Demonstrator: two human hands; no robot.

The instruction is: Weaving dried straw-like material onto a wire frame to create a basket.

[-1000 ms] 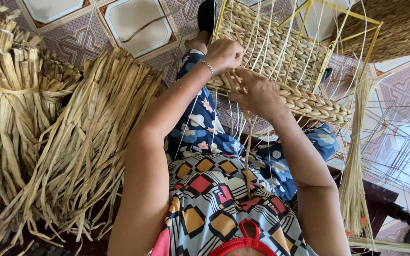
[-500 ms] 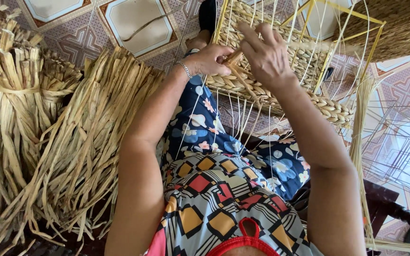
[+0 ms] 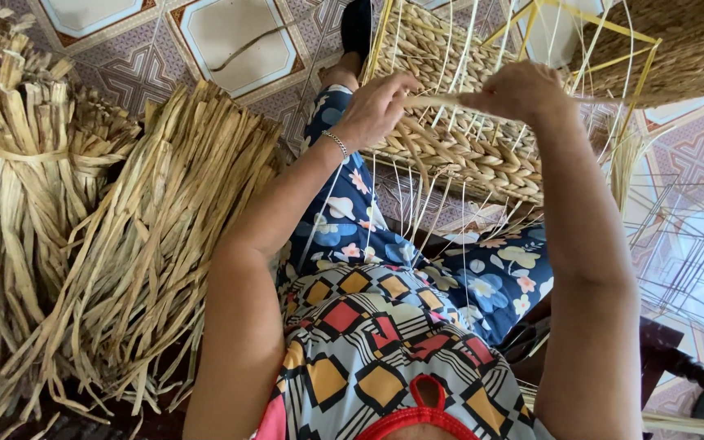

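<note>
Fingers [image 3: 417, 88] of left hand [image 3: 380, 106] curled almost closed, pinching one end of a pale flat straw strand [image 3: 442, 99] that runs level across to the right hand [image 3: 519, 90]. Right hand fisted tight around the strand's other end, knuckles toward the camera, fingertips hidden, so exact pinch cannot be told. Strand taut between both hands, upper centre of frame, just above the braided rim of a half-woven basket [image 3: 470, 155]. Basket sits upper centre to upper right, built on a yellow wire frame [image 3: 613, 61], thin wire uprights sticking out of the weave. Loose strands hang down from the basket onto the person's lap. Silver bracelet [image 3: 336, 143] on left wrist. Floral trousers [image 3: 344, 232] centre frame, patterned geometric top [image 3: 368, 342] at bottom centre. Big bundles of dried straw [image 3: 140, 244] fill the left half, one tied bundle [image 3: 18, 155] at far left. Patterned floor tiles [image 3: 230, 33] along the top. Second woven basket [image 3: 686, 41] at upper right corner. Wire rack [image 3: 686, 253] at right edge.
</note>
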